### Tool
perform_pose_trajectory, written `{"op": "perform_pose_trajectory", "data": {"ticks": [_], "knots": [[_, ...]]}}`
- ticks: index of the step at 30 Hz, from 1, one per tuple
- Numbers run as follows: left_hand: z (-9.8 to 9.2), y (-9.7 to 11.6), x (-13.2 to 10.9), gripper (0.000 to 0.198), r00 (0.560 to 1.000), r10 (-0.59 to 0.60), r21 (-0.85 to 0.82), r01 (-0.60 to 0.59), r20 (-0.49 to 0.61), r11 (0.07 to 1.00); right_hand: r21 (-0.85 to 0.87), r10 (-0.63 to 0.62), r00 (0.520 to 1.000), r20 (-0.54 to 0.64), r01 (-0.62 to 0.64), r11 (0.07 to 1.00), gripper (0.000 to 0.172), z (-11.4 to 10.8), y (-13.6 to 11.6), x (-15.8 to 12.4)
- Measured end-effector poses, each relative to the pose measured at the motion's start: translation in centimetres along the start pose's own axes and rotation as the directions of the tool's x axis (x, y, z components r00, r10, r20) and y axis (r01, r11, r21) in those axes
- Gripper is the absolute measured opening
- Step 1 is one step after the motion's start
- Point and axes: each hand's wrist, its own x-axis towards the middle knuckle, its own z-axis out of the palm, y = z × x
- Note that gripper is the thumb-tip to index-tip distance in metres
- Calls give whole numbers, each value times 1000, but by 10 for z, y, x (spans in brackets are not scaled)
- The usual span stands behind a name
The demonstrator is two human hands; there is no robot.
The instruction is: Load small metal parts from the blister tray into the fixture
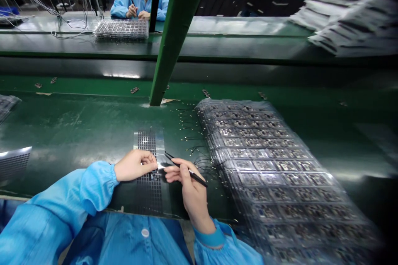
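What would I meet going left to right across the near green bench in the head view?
Perforated grid sheet → left hand → right hand gripping black tweezers → stack of clear trays of circuit boards

Bright overhead light, glare streaking the green workbench (77,132), stacked plastic trays (280,174) — blurred, edges warped

Stacked trays (264,165) on green conveyor belt (62,132)
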Motion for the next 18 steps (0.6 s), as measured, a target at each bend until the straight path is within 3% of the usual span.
{"op": "perform_pose_trajectory", "data": {"ticks": [3, 7, 13, 18], "knots": [[-1, -4, 1, 13, 1000, -22, -47, 21, -10, 999, 78, 0, 1000, -25, 2, 997, 41, -1, -1, 0], [-3, -5, 1, 16, 997, -81, -135, 82, 12, 987, 152, 99, 995, -17, -95, 984, 50, -2, -4, 5], [-5, -2, -1, 15, 990, -140, -159, 143, 34, 977, 145, 145, 989, -22, -140, 979, 36, -1, -5, 11], [-5, 0, -1, 16, 988, -147, -147, 152, 44, 977, 172, 156, 987, -38, -147, 974, 38, -1, -6, 10]]}}
